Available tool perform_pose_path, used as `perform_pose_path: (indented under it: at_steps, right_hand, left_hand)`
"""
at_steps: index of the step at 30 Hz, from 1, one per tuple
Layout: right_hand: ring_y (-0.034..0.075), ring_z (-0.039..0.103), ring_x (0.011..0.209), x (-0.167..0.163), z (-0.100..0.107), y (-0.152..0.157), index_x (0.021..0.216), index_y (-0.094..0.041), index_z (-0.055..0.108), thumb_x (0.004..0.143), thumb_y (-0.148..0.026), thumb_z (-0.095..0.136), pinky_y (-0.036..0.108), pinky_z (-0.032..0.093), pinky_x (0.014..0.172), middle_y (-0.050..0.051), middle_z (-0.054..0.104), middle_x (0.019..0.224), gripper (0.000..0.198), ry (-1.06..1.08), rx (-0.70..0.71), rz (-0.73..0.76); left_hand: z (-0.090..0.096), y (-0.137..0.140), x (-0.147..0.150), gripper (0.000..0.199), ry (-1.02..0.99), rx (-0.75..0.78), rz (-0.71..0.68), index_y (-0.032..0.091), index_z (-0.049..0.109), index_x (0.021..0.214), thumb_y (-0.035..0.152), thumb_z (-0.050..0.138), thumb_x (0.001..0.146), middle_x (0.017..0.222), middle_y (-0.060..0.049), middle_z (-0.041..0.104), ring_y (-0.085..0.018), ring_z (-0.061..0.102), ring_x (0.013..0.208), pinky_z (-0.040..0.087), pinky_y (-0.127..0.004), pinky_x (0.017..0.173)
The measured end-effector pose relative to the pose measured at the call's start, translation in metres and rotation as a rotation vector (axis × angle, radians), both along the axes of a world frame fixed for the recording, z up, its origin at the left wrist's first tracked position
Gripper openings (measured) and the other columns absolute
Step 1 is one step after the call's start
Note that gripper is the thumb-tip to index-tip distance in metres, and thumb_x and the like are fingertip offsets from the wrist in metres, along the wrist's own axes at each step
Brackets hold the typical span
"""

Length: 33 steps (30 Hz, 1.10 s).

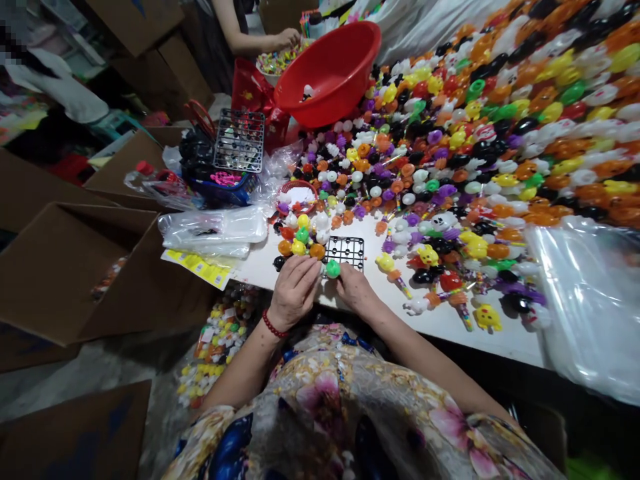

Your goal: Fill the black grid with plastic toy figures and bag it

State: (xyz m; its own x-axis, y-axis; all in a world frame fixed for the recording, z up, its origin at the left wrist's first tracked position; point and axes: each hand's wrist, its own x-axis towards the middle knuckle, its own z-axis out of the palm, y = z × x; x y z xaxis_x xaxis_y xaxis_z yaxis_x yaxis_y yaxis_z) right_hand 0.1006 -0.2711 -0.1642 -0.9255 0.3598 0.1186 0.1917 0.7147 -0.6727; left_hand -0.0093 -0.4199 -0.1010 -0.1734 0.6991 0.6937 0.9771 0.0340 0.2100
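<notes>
Low over the table's front edge, my two hands work close together. A small round green plastic toy piece (333, 269) sits between them, pinched at the fingertips of my right hand (354, 290). My left hand (294, 287) is closed just left of the green piece, its fingertips pressed together; whatever they hold is hidden. Right behind the hands lies a black grid tray (346, 250) on the white tabletop. A cluster of small yellow, orange, green, black and white toy heads (299, 246) lies beyond my left fingers.
A big pile of colourful plastic toys (440, 153) covers the table's back and right. A red basin (330, 73) tilts at the back, near a co-worker's hand (287, 39). Clear plastic bags (215, 227) lie left, others (585, 307) right. An opened cardboard box (75, 267) stands left.
</notes>
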Motion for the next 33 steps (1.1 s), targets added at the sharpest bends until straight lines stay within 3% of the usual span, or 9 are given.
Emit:
perform_pose_path:
  at_steps: [6,9,12,16,21,26,33]
  right_hand:
    - [0.019,0.058,0.081,0.001,-0.002,-0.009,0.092,-0.02,0.056,0.086,-0.01,0.048,0.03,0.049,0.074,0.006,0.062,0.089,0.014,0.069,-0.033,-0.018]
    - [0.02,0.06,0.091,0.022,0.009,-0.003,0.11,-0.021,0.057,0.092,-0.016,0.049,0.034,0.05,0.081,0.008,0.064,0.102,0.021,0.174,-0.047,-0.004]
    - [0.025,0.058,0.098,0.059,0.022,0.014,0.122,-0.02,0.055,0.094,-0.023,0.05,0.04,0.047,0.085,0.013,0.064,0.11,0.028,0.186,0.111,-0.132]
    - [0.03,0.05,0.09,0.097,0.03,0.041,0.104,-0.017,0.064,0.092,-0.024,0.05,0.042,0.038,0.08,0.014,0.066,0.091,0.019,-0.014,0.414,-0.351]
    - [0.027,0.045,0.082,0.1,0.028,0.051,0.089,-0.019,0.064,0.091,-0.015,0.048,0.039,0.03,0.075,0.01,0.063,0.07,0.016,-0.099,0.516,-0.346]
    - [0.027,0.052,0.087,0.09,0.033,0.046,0.094,-0.018,0.066,0.092,-0.018,0.048,0.041,0.036,0.08,0.012,0.066,0.082,0.018,-0.053,0.447,-0.354]
    - [0.022,0.063,0.09,0.073,0.056,0.049,0.096,-0.023,0.065,0.096,-0.028,0.047,0.034,0.05,0.082,0.008,0.068,0.095,0.019,0.248,0.016,-0.303]
  left_hand:
    - [0.004,0.005,0.003,0.056,0.041,-0.048,0.067,0.02,0.052,0.136,0.037,0.069,0.086,0.115,-0.013,0.068,-0.029,0.059,0.113,0.043,-0.049,0.103]
    - [0.007,0.011,0.007,0.058,0.053,-0.057,0.073,0.022,0.05,0.139,0.039,0.069,0.086,0.117,-0.013,0.066,-0.029,0.058,0.113,0.041,-0.047,0.103]
    - [0.008,0.016,0.008,0.057,0.049,-0.055,0.046,0.022,0.05,0.14,0.035,0.068,0.087,0.115,-0.013,0.066,-0.028,0.058,0.112,0.043,-0.046,0.101]
    - [0.005,0.019,0.006,0.049,0.015,-0.062,0.032,0.026,0.054,0.136,0.031,0.066,0.088,0.115,-0.011,0.066,-0.028,0.057,0.113,0.043,-0.047,0.1]
    - [0.006,0.022,0.004,0.043,0.002,-0.062,0.032,0.025,0.058,0.131,0.027,0.065,0.088,0.114,-0.011,0.066,-0.027,0.057,0.113,0.044,-0.047,0.1]
    - [0.012,0.023,0.006,0.044,0.022,-0.064,0.011,0.023,0.056,0.132,0.024,0.064,0.089,0.111,-0.01,0.068,-0.027,0.058,0.112,0.046,-0.046,0.098]
    - [0.016,0.022,0.006,0.046,0.006,-0.082,-0.008,0.023,0.054,0.134,0.022,0.063,0.089,0.114,-0.01,0.067,-0.026,0.058,0.113,0.049,-0.045,0.097]
